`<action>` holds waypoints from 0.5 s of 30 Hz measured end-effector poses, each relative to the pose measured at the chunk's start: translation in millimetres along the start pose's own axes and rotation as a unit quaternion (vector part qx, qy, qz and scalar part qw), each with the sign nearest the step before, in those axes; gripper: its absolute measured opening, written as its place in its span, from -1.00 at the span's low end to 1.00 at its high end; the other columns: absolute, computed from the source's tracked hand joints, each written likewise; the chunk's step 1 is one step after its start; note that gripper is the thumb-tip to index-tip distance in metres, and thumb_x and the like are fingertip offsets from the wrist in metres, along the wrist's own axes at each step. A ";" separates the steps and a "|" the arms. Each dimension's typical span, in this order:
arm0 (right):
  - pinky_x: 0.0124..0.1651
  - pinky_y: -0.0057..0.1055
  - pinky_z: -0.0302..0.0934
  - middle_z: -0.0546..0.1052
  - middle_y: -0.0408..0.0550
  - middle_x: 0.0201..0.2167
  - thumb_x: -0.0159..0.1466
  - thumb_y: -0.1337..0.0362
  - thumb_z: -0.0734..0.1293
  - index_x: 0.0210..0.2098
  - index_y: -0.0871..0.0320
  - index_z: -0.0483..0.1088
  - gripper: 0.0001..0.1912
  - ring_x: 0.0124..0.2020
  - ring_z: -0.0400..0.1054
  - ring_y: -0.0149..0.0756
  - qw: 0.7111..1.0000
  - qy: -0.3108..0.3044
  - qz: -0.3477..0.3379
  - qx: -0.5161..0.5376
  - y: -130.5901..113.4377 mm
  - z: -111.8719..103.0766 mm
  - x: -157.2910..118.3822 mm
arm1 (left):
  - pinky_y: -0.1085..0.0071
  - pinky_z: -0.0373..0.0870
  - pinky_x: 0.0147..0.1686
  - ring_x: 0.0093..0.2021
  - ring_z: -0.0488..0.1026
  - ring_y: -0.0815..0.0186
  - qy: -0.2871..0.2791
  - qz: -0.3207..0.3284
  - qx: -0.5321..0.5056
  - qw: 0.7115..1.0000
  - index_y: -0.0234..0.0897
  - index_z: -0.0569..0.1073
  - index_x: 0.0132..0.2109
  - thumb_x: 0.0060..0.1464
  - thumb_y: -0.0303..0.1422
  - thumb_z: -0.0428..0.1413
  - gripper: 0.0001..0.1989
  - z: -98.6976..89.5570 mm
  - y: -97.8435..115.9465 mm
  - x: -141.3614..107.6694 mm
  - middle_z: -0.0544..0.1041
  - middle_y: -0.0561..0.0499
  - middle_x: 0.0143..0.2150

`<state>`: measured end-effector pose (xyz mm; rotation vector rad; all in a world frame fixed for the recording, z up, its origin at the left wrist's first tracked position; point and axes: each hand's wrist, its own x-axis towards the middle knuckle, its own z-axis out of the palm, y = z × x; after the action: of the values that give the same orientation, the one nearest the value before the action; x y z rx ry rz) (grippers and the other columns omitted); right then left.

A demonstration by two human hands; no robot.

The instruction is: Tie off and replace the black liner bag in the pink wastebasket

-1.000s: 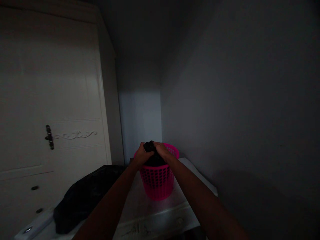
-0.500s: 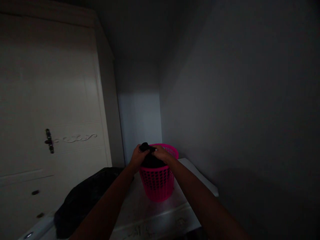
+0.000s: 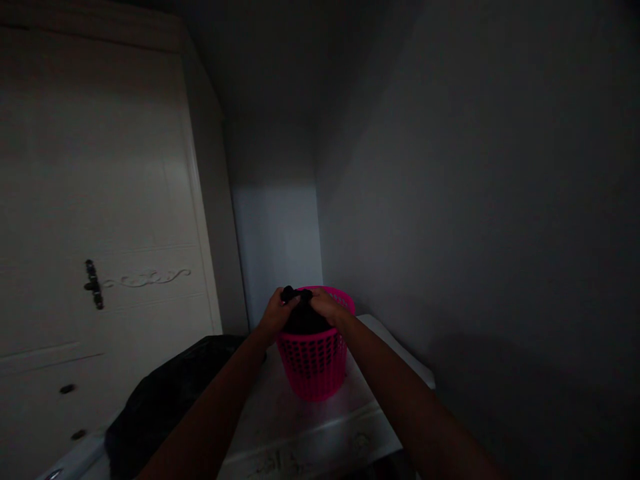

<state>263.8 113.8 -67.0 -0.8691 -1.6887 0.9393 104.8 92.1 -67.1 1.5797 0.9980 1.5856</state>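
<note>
A bright pink plastic basket (image 3: 317,377) with a perforated wall stands upright on a white surface. Dark cloth (image 3: 306,320) fills its mouth, and a bunched part rises above the rim. My left hand (image 3: 275,312) grips the cloth at the basket's left side, thumb on top. From the right, my right hand (image 3: 326,307) pinches the same cloth, close to the left hand. The room is dim, so the kind of cloth and its folds cannot be made out.
The white furniture top (image 3: 270,413) under the basket has a carved front edge. A black plastic bag (image 3: 165,393) lies to the left, partly behind my left forearm. Beyond it stands a white wardrobe (image 3: 140,200) with a dark handle. A grey wall (image 3: 450,200) rises at the right.
The fingers have shifted slightly on the dark cloth, and its bunched top has changed shape a little. The view has moved slightly; the basket stays in place.
</note>
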 end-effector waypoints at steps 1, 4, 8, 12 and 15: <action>-0.32 -0.37 0.37 0.62 -0.09 -0.48 0.05 0.41 0.25 -0.36 0.13 0.55 -0.74 -0.41 0.49 -0.21 1.000 -0.004 0.011 0.018 0.9 0.0 0.8 | 0.39 0.43 -0.22 -0.26 0.48 0.28 0.004 -0.003 -0.004 1.000 -0.23 0.45 -0.21 -0.15 -0.16 0.38 -0.60 -0.1 -1.1 1.6 0.52 0.10 -0.33; -0.27 -0.40 0.35 0.61 -0.14 -0.42 -0.03 0.43 0.21 -0.34 0.10 0.51 -0.68 -0.34 0.47 -0.24 0.998 0.035 0.002 0.052 8.3 2.2 3.3 | 0.37 0.46 -0.18 -0.24 0.51 0.26 0.033 -0.052 -0.030 0.998 -0.24 0.47 -0.20 -0.14 -0.20 0.41 -0.61 0.6 -5.0 6.2 0.55 0.08 -0.34; -0.22 -0.44 0.30 0.53 -0.21 -0.42 -0.13 0.41 0.19 -0.41 0.09 0.38 -0.71 -0.30 0.41 -0.29 0.991 0.124 -0.053 0.026 25.1 7.7 4.3 | 0.23 0.54 -0.20 -0.29 0.59 0.16 0.005 -0.129 -0.067 0.989 -0.30 0.53 -0.16 -0.02 -0.19 0.35 -0.66 1.8 -9.7 4.5 0.62 -0.06 -0.34; -0.27 -0.45 0.23 0.47 -0.21 -0.46 -0.14 0.41 0.18 -0.45 0.10 0.36 -0.75 -0.35 0.36 -0.31 0.990 0.134 -0.040 0.001 31.4 10.1 8.4 | 0.20 0.57 -0.27 -0.34 0.62 0.11 -0.010 -0.165 -0.078 0.983 -0.35 0.56 -0.16 0.02 -0.20 0.35 -0.67 0.7 -13.6 3.7 0.65 -0.15 -0.35; -0.28 -0.46 0.21 0.48 -0.21 -0.44 -0.10 0.43 0.18 -0.43 0.10 0.36 -0.76 -0.36 0.36 -0.32 0.991 0.126 -0.024 -0.037 27.1 7.5 14.4 | 0.24 0.57 -0.26 -0.34 0.63 0.14 0.007 -0.165 -0.083 0.983 -0.33 0.57 -0.12 0.03 -0.21 0.35 -0.67 0.3 -16.9 10.8 0.67 -0.13 -0.32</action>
<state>256.1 137.1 -86.9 -0.9495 -1.5269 0.7056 103.8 109.7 -76.8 1.2215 1.0454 1.4114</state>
